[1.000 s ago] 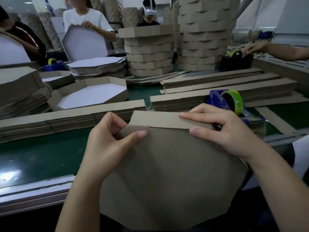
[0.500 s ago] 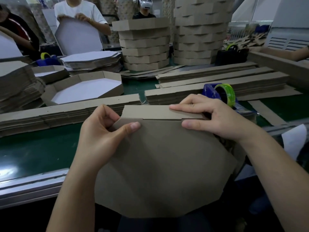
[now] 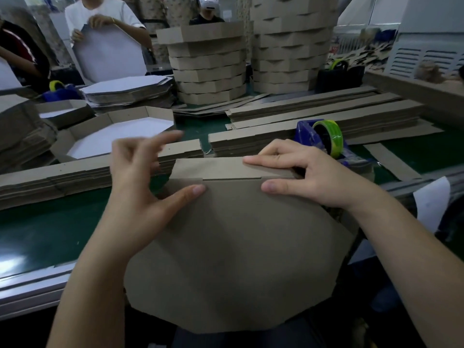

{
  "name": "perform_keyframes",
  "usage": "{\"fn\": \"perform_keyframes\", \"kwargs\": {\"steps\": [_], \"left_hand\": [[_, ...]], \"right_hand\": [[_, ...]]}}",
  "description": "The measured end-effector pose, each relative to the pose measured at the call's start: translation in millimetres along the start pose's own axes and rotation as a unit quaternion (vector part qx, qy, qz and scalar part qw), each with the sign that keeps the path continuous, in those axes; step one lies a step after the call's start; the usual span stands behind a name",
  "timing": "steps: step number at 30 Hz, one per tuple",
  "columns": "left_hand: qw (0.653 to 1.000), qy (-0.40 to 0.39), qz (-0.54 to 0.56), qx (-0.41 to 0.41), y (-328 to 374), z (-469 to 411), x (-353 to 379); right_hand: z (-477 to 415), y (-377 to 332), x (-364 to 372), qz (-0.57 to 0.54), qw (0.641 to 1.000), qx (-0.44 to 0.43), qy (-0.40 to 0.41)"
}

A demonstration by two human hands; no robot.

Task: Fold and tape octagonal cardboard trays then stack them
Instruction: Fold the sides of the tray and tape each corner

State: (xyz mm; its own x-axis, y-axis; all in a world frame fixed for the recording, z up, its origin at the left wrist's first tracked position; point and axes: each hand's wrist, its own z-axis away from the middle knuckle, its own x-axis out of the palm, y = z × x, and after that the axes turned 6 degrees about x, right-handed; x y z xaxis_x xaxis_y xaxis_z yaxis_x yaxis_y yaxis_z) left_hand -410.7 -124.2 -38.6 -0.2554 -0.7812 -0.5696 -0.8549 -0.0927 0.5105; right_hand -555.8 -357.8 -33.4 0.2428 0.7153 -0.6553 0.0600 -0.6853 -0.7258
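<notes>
A brown octagonal cardboard panel (image 3: 238, 259) stands tilted against me over the bench's near edge. Along its top edge lies a cardboard side strip (image 3: 213, 168). My right hand (image 3: 308, 174) pinches the strip against the panel, fingers on the strip and thumb on the panel. My left hand (image 3: 140, 187) has its thumb on the panel's upper left corner, while its fingers are lifted, spread and blurred above the strip. A blue tape dispenser (image 3: 324, 139) with a green roll sits just behind my right hand.
Piles of cardboard strips (image 3: 75, 177) (image 3: 313, 116) lie across the green belt (image 3: 37, 229). A folded tray with a white inside (image 3: 118, 139) sits at the left. Two tall stacks of finished trays (image 3: 208, 64) (image 3: 288, 46) stand behind. People work on the far side.
My left hand's fingers have let go of the strip's left end and spread upward, with only the thumb left on the panel. My right hand keeps its pinch.
</notes>
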Motion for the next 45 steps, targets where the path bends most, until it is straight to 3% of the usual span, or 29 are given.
{"fn": "perform_keyframes", "kwargs": {"steps": [3, 6, 9, 14, 17, 19, 21, 24, 25, 27, 30, 34, 39, 45], "left_hand": [[0.979, -0.155, -0.082, 0.103, 14.7, -17.8, -1.7], [0.957, -0.246, -0.099, 0.114, 23.6, -33.0, 4.3], [0.949, -0.261, -0.125, 0.122, 24.5, -40.4, 9.4], [0.960, -0.251, -0.081, 0.095, 20.3, -34.8, 13.7], [0.961, -0.243, -0.090, 0.098, 18.3, -32.1, 16.6], [0.962, -0.237, -0.089, 0.102, 18.0, -30.9, 18.1], [0.964, -0.234, -0.085, 0.097, 16.7, -30.1, 18.7], [0.967, -0.226, -0.080, 0.091, 16.0, -28.7, 18.8], [0.967, -0.224, -0.080, 0.091, 16.5, -28.6, 19.0], [0.966, -0.224, -0.081, 0.096, 17.8, -28.5, 19.9], [0.966, -0.225, -0.082, 0.098, 18.5, -28.5, 21.1], [0.967, -0.217, -0.082, 0.103, 18.3, -26.7, 21.3], [0.969, -0.207, -0.082, 0.109, 18.5, -24.6, 20.2], [0.971, -0.200, -0.075, 0.106, 17.7, -25.4, 20.3]], "right_hand": [[0.2, -0.8, 1.1, 0.000, 1.000, 0.004, -0.007], [0.9, -1.8, 3.1, 0.000, 1.000, 0.007, -0.005], [2.2, -1.6, 4.2, -0.024, 1.000, 0.019, 0.004], [6.6, 0.5, 11.3, -0.052, 0.998, 0.029, 0.030], [9.9, 2.2, 12.2, 0.008, 0.999, 0.033, 0.041], [14.3, 4.8, 6.4, 0.028, 0.994, 0.029, 0.103], [21.5, 12.2, -5.6, -0.016, 0.968, 0.040, 0.249], [36.8, 36.7, -36.8, 0.017, 0.869, 0.173, 0.464], [41.8, 45.3, -45.9, 0.043, 0.844, 0.251, 0.472], [47.3, 61.6, -55.4, 0.037, 0.829, 0.362, 0.424], [44.1, 70.2, -52.4, -0.097, 0.828, 0.402, 0.379], [38.7, 72.0, -44.3, -0.182, 0.813, 0.374, 0.408], [32.7, 65.3, -40.8, -0.314, 0.751, 0.356, 0.459], [47.8, 62.9, -12.5, -0.384, 0.728, 0.225, 0.522]]}}
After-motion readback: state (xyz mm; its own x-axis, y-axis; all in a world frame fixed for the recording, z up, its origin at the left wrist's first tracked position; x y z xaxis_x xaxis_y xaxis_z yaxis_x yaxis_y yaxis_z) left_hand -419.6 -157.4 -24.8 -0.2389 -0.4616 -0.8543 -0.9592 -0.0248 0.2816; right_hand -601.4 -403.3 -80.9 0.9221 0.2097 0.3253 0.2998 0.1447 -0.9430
